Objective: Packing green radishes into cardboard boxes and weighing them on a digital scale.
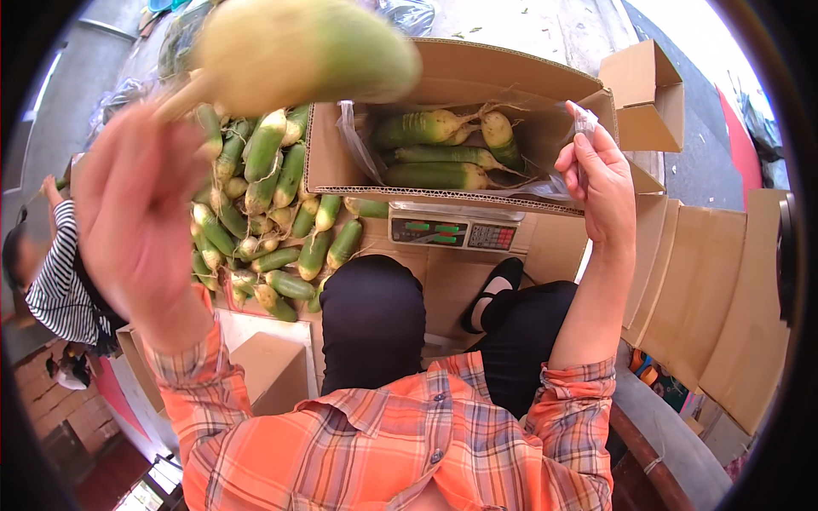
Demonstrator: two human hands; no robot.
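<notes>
A big green-and-white radish (298,53), blurred and close to the camera, is raised high at the upper left. My left hand (141,200) is closed on its thin root end, and the thick green end points right, toward the carton. At the right end of the open cardboard carton (460,64), my right hand (596,166) pinches the clear plastic liner (578,119). Several green radishes (434,155) lie sideways inside the carton on the liner. Under its near side sits a digital scale (456,230), with lit green displays and a keypad.
A large heap of radishes (256,192) covers the cardboard left of the carton. Folded cardboard sheets (694,281) stand at the right, and a small open box (643,94) is beyond the carton. Another person in a striped top (64,294) is at the far left.
</notes>
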